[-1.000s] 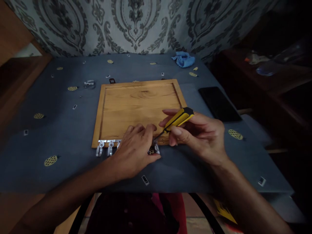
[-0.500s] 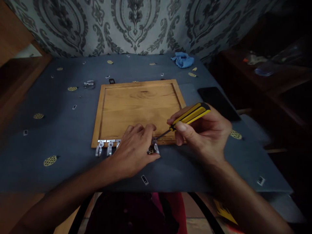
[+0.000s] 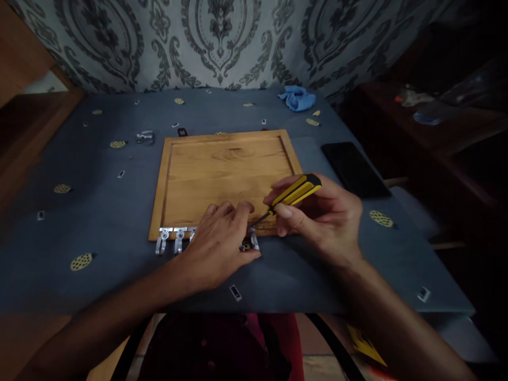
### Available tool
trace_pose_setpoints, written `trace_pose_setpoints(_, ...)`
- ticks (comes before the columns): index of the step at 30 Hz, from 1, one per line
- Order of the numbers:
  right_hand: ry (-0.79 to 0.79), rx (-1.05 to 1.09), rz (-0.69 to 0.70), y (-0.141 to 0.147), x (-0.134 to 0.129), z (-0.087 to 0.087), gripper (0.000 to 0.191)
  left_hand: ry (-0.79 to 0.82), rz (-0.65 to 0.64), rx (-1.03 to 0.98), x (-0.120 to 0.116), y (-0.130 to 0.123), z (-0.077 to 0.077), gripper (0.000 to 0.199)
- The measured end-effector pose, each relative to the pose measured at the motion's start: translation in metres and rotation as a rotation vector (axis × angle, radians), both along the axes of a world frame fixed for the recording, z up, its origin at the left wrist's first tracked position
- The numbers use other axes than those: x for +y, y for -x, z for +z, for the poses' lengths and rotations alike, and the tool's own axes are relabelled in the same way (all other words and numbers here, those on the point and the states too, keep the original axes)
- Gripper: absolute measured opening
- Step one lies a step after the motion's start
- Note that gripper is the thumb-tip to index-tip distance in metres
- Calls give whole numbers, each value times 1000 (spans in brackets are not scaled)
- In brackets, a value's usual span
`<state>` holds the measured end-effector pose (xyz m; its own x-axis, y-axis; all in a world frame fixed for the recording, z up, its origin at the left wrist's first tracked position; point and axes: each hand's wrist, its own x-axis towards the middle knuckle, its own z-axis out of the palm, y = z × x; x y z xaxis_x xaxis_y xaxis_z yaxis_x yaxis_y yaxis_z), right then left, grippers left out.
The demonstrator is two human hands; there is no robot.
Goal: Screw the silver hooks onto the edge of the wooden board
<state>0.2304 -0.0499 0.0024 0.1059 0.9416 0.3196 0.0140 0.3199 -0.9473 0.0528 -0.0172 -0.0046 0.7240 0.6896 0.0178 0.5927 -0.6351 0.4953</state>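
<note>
screwdriver [image 3: 296,191], pinched in right hand [image 3: 331,222], slants to wooden panel [image 3: 222,172] at five o'clock; left hand [image 3: 220,238] (half-curled, hold unclear) lies at six.

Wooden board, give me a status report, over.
Right hand gripping screwdriver, tip at a metal fitting. Left hand covering part of wooden board's near edge. Blue cloth beyond, out of the way.

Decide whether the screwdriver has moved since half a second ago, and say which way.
Yes. The screwdriver has swung leftward in the view: its butt end now lies nearer the right edge of the wooden panel, which has stayed put.
</note>
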Motion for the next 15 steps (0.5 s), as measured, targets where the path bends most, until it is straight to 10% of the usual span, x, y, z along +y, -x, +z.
trace_pose_setpoints(15,14,-7,39,-5,-1,7,19,-8,3,-15,0,1,-1,45)
